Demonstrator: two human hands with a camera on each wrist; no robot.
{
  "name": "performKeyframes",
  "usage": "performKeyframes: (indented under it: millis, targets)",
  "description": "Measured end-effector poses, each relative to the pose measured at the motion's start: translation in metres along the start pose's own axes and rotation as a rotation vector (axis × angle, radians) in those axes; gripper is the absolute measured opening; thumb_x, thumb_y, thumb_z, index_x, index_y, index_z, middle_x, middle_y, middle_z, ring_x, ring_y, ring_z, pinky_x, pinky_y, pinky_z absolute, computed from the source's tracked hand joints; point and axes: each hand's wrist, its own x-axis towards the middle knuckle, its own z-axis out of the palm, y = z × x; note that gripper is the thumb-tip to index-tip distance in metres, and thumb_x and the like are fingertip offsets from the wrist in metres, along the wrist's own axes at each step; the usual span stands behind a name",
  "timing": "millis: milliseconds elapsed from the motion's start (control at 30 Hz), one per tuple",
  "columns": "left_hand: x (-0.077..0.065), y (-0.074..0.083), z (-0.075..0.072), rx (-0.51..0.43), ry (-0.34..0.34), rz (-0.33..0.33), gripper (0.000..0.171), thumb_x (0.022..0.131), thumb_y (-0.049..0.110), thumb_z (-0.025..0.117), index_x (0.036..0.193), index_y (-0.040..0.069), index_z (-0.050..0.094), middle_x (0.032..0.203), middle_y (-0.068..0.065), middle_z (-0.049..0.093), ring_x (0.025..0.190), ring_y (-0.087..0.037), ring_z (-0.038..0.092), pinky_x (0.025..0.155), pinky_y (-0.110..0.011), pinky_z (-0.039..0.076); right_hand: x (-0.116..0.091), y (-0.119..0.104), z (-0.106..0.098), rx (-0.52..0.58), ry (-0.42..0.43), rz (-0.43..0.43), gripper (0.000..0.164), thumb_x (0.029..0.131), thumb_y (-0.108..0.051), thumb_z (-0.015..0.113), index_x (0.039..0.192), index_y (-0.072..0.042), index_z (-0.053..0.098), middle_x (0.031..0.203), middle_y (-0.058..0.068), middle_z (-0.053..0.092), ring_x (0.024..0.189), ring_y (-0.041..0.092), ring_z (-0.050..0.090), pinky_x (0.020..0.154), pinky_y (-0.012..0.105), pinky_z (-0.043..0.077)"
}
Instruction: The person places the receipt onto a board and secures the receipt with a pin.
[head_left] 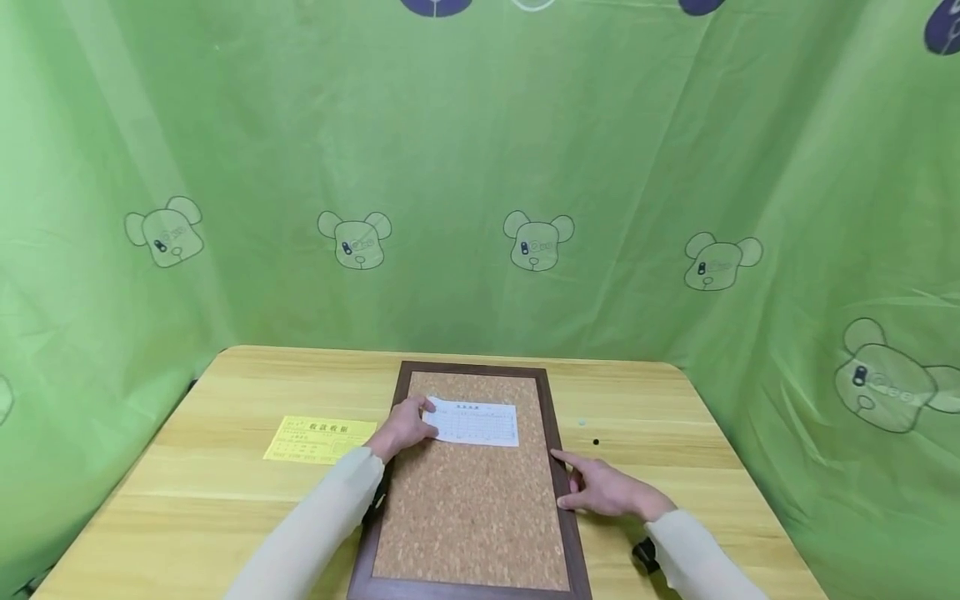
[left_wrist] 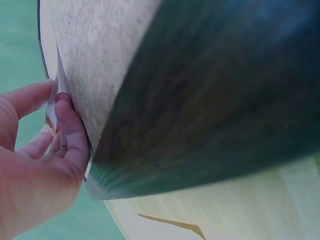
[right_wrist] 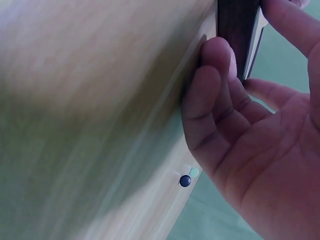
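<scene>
A cork board (head_left: pixel 472 500) in a dark brown frame lies lengthwise on the table. On its upper part is a white printed form (head_left: pixel 476 423) with a ruled table. My left hand (head_left: pixel 408 427) holds the form's left edge, thumb and index finger apart along it; in the left wrist view that paper edge stands up from the cork. At the board's right side, my right hand (head_left: pixel 603 490) touches the frame (right_wrist: pixel 237 35) with index fingertip and thumb. Its other fingers (right_wrist: pixel 202 90) are bent beside the frame's outer side.
Left of the board lies a yellow printed receipt (head_left: pixel 318 439) on the wooden table (head_left: pixel 202 483). A small black round piece (head_left: pixel 596 442) and a pale green one (head_left: pixel 582 422) lie right of the board. Green curtains (head_left: pixel 450 167) with bear outlines surround the table.
</scene>
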Motion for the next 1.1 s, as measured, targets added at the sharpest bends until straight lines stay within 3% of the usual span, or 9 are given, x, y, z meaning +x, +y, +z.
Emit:
performKeyframes:
  millis: [400,800,933,1100]
  targets:
    - [-0.002,0.002,0.000,-0.008,-0.009,-0.003,0.038,0.073,0.001,0.075,0.107,-0.001,0.059,0.101,-0.015,0.061,0.083,-0.022,0.054,0.072,-0.033,0.045,0.000,-0.005,-0.007,-0.062,0.010,0.008,0.082,0.084,-0.026,0.072,0.148,-0.001,0.027,0.079,0.001,0.056,0.068,0.014,0.051,0.059,0.028,0.046]
    - [-0.004,0.005,-0.002,0.000,-0.009,-0.018,0.038,0.075,0.003,0.074,0.109,-0.001,0.059,0.108,-0.016,0.060,0.088,-0.023,0.055,0.074,-0.034,0.046,0.012,-0.016,-0.013,-0.224,0.197,-0.017,0.063,0.088,-0.025,0.068,0.139,0.002,0.041,0.082,-0.005,0.054,0.070,0.009,0.050,0.069,0.030,0.045]
    - [-0.007,0.008,-0.002,0.072,-0.017,0.016,0.040,0.076,0.005,0.073,0.112,-0.004,0.058,0.108,-0.018,0.061,0.091,-0.025,0.058,0.077,-0.037,0.048,0.015,-0.016,-0.012,-0.249,0.210,-0.023,0.062,0.088,-0.024,0.068,0.137,0.003,0.043,0.081,-0.005,0.054,0.069,0.008,0.049,0.067,0.029,0.044]
    - [-0.008,0.010,-0.001,0.270,-0.008,0.076,0.042,0.078,0.011,0.071,0.115,-0.005,0.059,0.102,-0.015,0.062,0.086,-0.023,0.058,0.074,-0.037,0.049,0.023,-0.021,-0.011,-0.301,0.265,-0.029,0.057,0.086,-0.025,0.070,0.133,0.002,0.050,0.087,-0.001,0.057,0.076,0.012,0.052,0.070,0.034,0.046]
